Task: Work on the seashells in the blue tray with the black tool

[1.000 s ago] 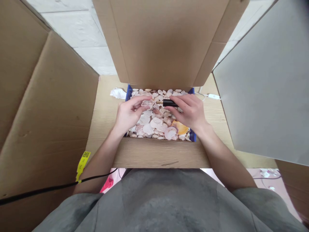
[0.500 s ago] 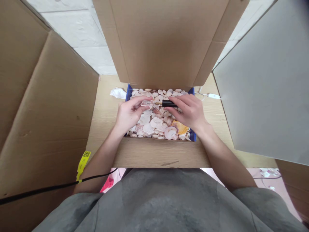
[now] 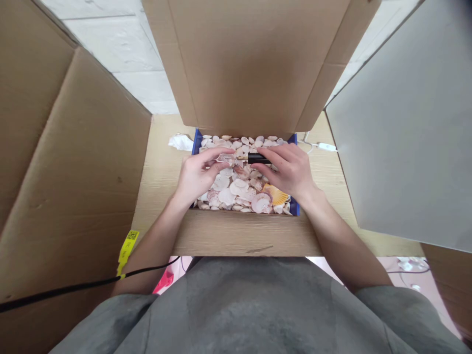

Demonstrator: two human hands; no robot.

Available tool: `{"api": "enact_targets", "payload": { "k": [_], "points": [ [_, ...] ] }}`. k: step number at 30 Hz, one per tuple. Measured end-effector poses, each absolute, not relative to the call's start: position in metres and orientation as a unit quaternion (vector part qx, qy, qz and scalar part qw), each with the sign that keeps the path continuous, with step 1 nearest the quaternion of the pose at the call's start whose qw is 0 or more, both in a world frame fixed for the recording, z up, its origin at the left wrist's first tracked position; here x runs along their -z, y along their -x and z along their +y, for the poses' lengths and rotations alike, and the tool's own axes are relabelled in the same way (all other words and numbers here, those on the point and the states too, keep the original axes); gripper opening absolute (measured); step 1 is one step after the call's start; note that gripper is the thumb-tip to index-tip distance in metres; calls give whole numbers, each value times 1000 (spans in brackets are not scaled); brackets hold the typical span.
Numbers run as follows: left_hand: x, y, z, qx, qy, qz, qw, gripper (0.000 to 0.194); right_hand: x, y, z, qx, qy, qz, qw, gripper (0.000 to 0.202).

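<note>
My left hand (image 3: 202, 170) pinches a pale, pinkish seashell (image 3: 225, 158) between thumb and fingers. In my right hand (image 3: 287, 166) is a black mini drill (image 3: 258, 158) with a brass-coloured front end, gripped between thumb and fingers. It lies level and points left, its tip at the right edge of the held shell; whether the tip touches cannot be made out. Both hands are over a blue-sided box (image 3: 294, 206) full of loose seashells. A large yellow-orange scallop shell (image 3: 277, 194) lies near the box's front right, beside a white-and-purple shell (image 3: 261, 202).
Cardboard panels stand at the left (image 3: 84, 147) and back (image 3: 250, 64), a grey panel (image 3: 401, 128) at the right. On the wooden table (image 3: 243, 236) are white crumpled tissue (image 3: 180, 142) and a white cord switch (image 3: 326, 147). A black cable (image 3: 73, 284) with a yellow tag (image 3: 128, 248) crosses my left arm.
The shell and my left fingertips have shifted very slightly to the right, toward the drill. My right hand and the drill look nearly still.
</note>
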State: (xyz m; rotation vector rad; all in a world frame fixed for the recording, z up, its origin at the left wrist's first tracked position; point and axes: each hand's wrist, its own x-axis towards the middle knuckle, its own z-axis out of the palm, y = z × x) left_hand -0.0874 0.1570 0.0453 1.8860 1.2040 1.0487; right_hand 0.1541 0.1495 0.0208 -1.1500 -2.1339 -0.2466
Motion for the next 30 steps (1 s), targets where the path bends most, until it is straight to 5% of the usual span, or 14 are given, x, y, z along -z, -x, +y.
{"api": "enact_targets", "payload": {
  "k": [30],
  "points": [
    [-42,91,156,-350,-736,435,382,29,-22,-157,150,76,421,-826,368,37]
  ]
}}
